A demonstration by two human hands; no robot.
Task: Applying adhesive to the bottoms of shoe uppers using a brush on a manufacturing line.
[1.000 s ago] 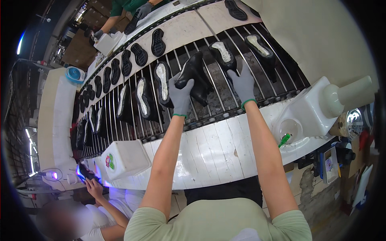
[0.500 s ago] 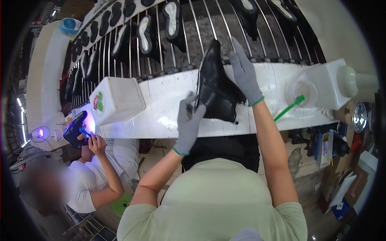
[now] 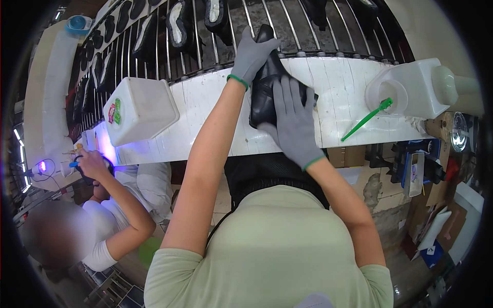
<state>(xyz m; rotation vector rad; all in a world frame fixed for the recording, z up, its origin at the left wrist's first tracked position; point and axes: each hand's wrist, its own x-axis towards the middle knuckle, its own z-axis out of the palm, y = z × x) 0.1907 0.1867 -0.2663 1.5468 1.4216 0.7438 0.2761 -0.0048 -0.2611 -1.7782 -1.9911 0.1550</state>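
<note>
A black ankle boot (image 3: 262,91) lies on the white bench in front of me, its toe pointing away toward the rack. At the toe end my left hand (image 3: 251,57), in a grey glove with green cuff, is closed around the boot, thumb stretched across the toe. My right hand (image 3: 297,120), gloved alike, lies on the boot's shaft with its fingers stretched out flat and pressed against the leather; its thumb is blurred. The boot's underside is hidden.
Beyond the white bench (image 3: 205,118) runs a metal-bar rack (image 3: 287,25) carrying several black shoes. A white container (image 3: 144,110) stands left; at right are a cut-open white jug (image 3: 411,90) and a green brush (image 3: 365,120). A co-worker's hand (image 3: 92,165) works at far left.
My left hand has moved from the boot's near end to its toe. The right hand has come down from beside the toe onto the shaft. The boot has shifted slightly away from me.
</note>
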